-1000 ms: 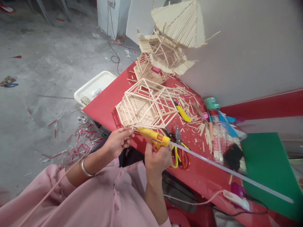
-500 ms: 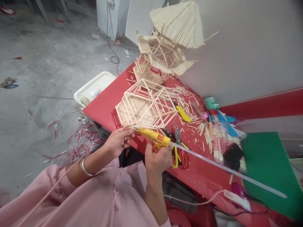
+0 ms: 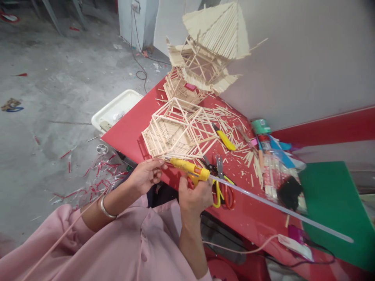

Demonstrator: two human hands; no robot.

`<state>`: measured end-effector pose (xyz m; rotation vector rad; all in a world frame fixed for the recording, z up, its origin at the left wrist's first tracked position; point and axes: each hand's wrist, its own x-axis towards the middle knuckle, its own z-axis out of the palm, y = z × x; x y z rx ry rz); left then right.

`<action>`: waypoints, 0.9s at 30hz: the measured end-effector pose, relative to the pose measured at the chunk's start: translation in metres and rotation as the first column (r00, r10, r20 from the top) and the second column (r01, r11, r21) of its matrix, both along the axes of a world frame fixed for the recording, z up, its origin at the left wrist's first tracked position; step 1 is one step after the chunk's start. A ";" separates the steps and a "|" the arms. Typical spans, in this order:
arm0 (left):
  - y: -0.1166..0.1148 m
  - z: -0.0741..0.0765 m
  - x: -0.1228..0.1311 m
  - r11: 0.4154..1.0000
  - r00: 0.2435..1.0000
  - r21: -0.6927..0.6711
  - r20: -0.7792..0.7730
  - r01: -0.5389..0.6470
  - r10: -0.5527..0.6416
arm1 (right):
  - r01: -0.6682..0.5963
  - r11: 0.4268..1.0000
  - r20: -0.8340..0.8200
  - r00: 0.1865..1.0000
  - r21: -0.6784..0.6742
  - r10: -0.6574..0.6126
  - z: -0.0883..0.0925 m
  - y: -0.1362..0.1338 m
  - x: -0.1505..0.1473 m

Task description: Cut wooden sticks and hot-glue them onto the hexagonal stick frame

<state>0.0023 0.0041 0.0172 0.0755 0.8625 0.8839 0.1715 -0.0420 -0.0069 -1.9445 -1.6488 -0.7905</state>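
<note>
My right hand (image 3: pixel 195 195) is wrapped round a yellow glue gun (image 3: pixel 189 168), from whose back a long clear glue stick (image 3: pixel 278 205) reaches to the right. The gun's nozzle points left, close to the fingertips of my left hand (image 3: pixel 149 175). Those fingers are pinched together at the near edge of a frame of thin wooden sticks (image 3: pixel 175 132); what they hold is too small to make out. Behind the frame stands a taller stick structure (image 3: pixel 199 66) with slatted roof pieces.
Loose sticks (image 3: pixel 228 121), a yellow cutter (image 3: pixel 225 139) and scissors (image 3: pixel 220 183) lie on the red table (image 3: pixel 123 125). At the right are packets (image 3: pixel 271 175) and a green board (image 3: pixel 336 207). A white tray (image 3: pixel 117 107) is beyond the left edge.
The whole view has shifted very slightly. Both hands and the glue gun keep nearly the same position against the stick frame.
</note>
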 end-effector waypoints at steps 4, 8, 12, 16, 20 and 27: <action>0.002 0.002 -0.002 0.998 0.999 -0.062 0.049 0.015 -0.012 | 0.002 1.000 -0.003 1.000 0.018 -0.002 0.002 0.000 0.000; 0.003 0.002 -0.003 0.997 0.999 -0.081 0.051 0.014 -0.010 | -0.024 0.998 0.056 0.998 0.060 0.020 0.006 0.001 -0.002; 0.002 -0.001 -0.002 0.998 0.999 -0.062 0.042 0.019 -0.017 | -0.035 0.997 0.022 0.999 0.065 0.034 0.006 0.000 -0.002; 0.001 -0.003 -0.001 0.999 1.000 -0.036 0.023 0.007 -0.006 | -0.029 0.999 -0.128 0.991 0.022 0.031 0.004 -0.004 -0.001; 0.001 -0.002 -0.002 0.999 1.000 -0.038 0.019 -0.001 0.002 | -0.034 0.999 -0.291 0.956 -0.006 0.030 0.004 -0.013 0.001; 0.002 0.001 -0.001 0.999 1.000 -0.042 0.001 -0.007 0.008 | 0.091 0.994 -0.346 0.932 -0.054 -0.104 0.010 -0.040 0.040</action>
